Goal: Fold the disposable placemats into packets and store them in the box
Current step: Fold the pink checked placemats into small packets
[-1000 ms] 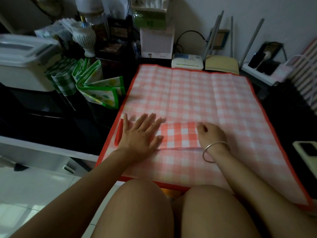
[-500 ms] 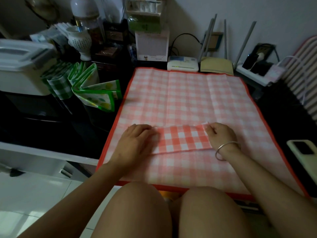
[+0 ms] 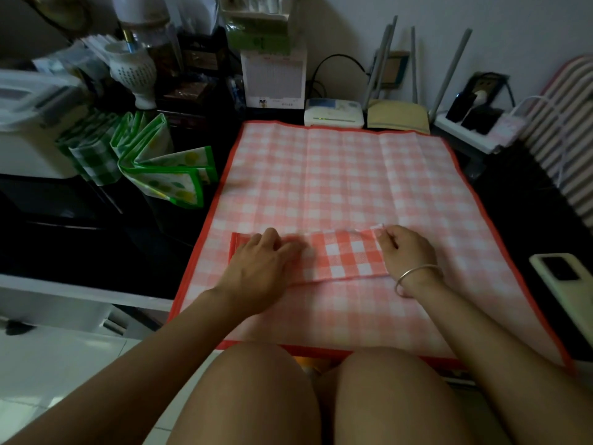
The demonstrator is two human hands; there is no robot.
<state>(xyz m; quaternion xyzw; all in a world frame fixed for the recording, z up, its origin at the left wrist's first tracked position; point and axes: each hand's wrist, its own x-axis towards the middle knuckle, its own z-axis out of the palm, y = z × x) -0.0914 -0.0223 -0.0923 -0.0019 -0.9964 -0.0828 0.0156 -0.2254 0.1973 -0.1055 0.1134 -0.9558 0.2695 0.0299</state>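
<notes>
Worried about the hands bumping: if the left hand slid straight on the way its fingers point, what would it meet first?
Probably the right hand, pinching the strip at its far end; the left hand rests on that strip. Exact angle unclear.

Thin matt paper-like sheet, creased: placemat (image 3: 337, 187). Same matt sheet: strip (image 3: 348, 256) on placemat. Shiny metal: bangle (image 3: 417, 277) over placemat. Glossy smooth back: phone (image 3: 568, 290) right of placemat. White smooth plastic: box (image 3: 25, 155) left of placemat.

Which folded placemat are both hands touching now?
The red checked strip, lying on the spread pink sheet; the green folded ones stand untouched at the left.
</notes>
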